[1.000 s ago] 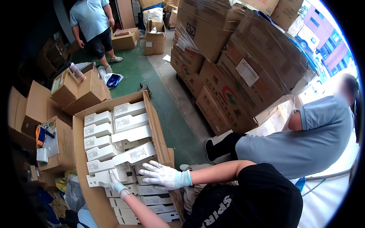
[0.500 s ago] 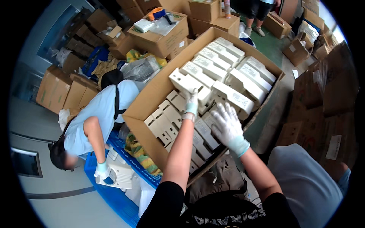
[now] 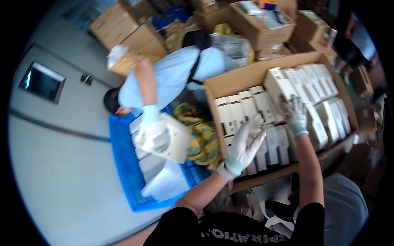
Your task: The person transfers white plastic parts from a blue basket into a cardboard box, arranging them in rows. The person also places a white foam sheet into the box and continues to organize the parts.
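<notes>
A large cardboard box holds rows of white plastic housings with labels on some. My gloved left hand is raised over the box's lower-left part, its fingers extended and slightly blurred, with nothing visible in it. My gloved right hand lies on the housings in the right half, fingers apart. To the left, a co-worker in a light blue shirt bends over a blue plastic crate, a gloved hand on a white plastic panel.
Stacked cartons and bags stand behind. A yellow-green cloth lies between crate and box. A grey door is at left. Another person stands at upper right; a grey-clad body is at lower right.
The view has swung left, shifting the box rightward and bringing crate and door further in. My left hand has left the housing it touched; the co-worker's panel has been lifted higher.
</notes>
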### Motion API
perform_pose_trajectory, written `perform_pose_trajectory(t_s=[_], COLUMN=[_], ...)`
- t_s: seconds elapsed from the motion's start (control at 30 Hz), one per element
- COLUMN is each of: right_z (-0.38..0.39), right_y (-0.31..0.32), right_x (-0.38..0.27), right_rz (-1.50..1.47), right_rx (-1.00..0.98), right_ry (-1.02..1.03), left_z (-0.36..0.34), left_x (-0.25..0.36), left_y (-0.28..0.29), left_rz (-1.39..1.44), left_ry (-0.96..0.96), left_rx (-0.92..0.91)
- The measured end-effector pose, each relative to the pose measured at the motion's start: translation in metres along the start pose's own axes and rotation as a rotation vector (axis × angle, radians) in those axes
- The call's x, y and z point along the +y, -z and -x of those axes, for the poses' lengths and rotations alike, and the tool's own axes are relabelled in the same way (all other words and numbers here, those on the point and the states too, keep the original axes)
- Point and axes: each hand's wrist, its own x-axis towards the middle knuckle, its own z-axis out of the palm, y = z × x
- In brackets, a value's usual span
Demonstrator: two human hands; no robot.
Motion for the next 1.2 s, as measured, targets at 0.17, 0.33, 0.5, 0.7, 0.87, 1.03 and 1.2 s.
perform_pose_trajectory(t_s=[0.17, 0.33, 0.5, 0.7, 0.87, 1.03, 1.2], right_z=[-0.008, -0.007, -0.022, -0.036, -0.081, -0.095, -0.096], right_y=[-0.005, 0.015, 0.028, 0.054, 0.05, 0.057, 0.046], right_x=[-0.004, -0.025, -0.01, 0.005, 0.022, 0.033, 0.05], right_rz=[0.066, 0.018, 0.11, -0.055, -0.488, -0.545, -0.428], right_rx=[-0.021, -0.078, -0.179, -0.289, -0.64, -0.897, -0.993], right_ry=[-0.038, 0.006, 0.069, 0.073, -0.086, -0.07, 0.077], left_z=[0.127, 0.162, 0.142, 0.103, 0.047, 0.036, 0.035], left_x=[0.003, -0.072, 0.02, 0.094, 0.012, -0.015, -0.062], left_y=[0.139, 0.205, 0.124, 0.061, 0.002, -0.037, -0.071], left_rz=[-0.875, -0.557, 0.084, 0.953, 1.177, 1.253, 1.331], left_ry=[0.077, 0.282, 0.344, 0.468, 0.43, 0.603, 0.81], left_rx=[0.987, 0.989, 0.846, 0.435, 0.285, 0.148, 0.013])
